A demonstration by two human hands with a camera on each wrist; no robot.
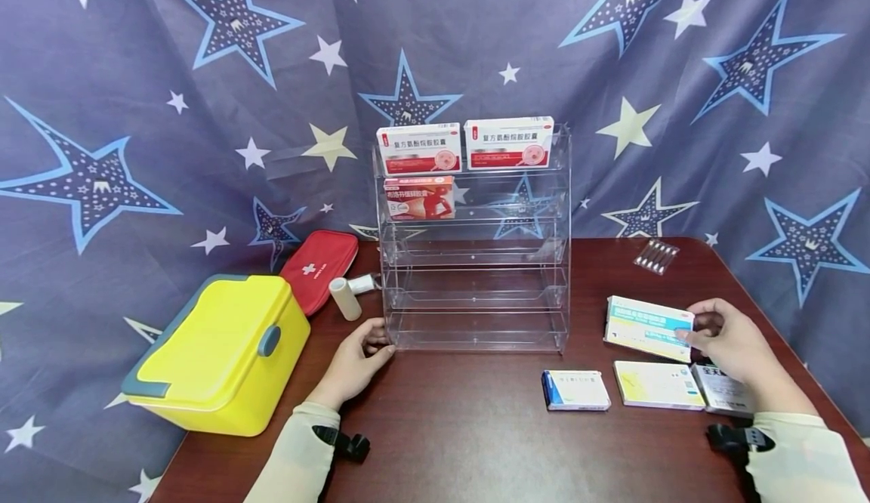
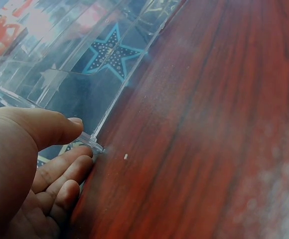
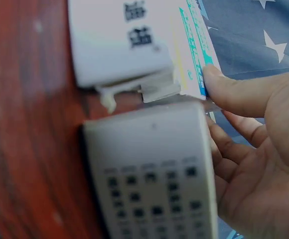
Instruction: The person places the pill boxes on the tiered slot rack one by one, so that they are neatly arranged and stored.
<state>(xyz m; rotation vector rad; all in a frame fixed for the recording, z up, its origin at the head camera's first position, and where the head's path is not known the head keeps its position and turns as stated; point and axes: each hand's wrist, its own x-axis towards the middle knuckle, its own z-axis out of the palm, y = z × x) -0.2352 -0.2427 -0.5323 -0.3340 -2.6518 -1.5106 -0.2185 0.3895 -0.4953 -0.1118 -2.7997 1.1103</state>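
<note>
The right hand (image 1: 730,340) pinches a teal-and-white medicine box (image 1: 647,327) by its right end, thumb on top and fingers beneath, lifting it tilted just above the worktop (image 1: 476,427), probably so it clears the boxes lying below. Near it lie a yellow-and-white box (image 1: 658,384), a grey box (image 1: 723,390) partly under the wrist, and further left a blue-edged box (image 1: 576,390). The left hand (image 1: 356,359), fingers loosely curled, grips the near left corner of the clear acrylic rack (image 1: 476,291), seemingly to steady it. Three red-and-white boxes (image 1: 465,146) sit on its upper shelves. To the left stand a yellow case (image 1: 220,352) and a red first-aid pouch (image 1: 319,267).
</note>
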